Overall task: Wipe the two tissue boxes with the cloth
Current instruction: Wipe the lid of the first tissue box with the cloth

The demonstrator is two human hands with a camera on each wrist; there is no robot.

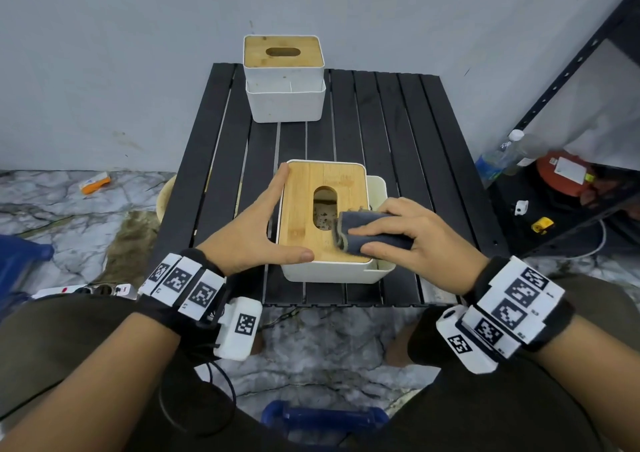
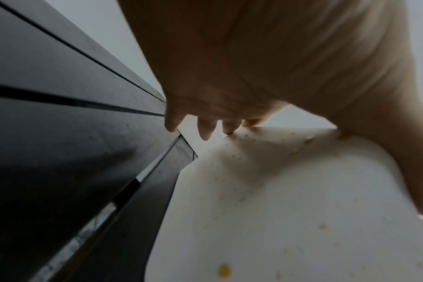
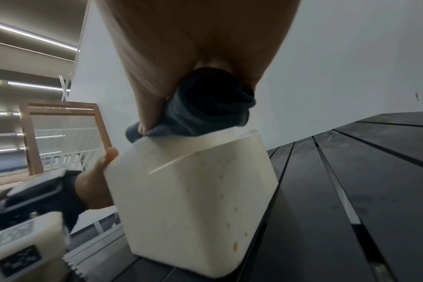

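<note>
right hand [image 1: 412,233] grips folded cloth [image 1: 367,232] on near tissue box [image 1: 311,209] lid; left hand [image 1: 256,226], fingers straight, braces its side. second tissue box [image 1: 284,77] at tabletop [image 1: 398,133] far edge; bottle [image 1: 498,157] on shelf.

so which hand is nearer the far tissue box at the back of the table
Left, though only slightly. The left hand braces the near tissue box with fingers stretched toward the far tissue box. The right hand holds the cloth on the near box's lid, further back.
</note>
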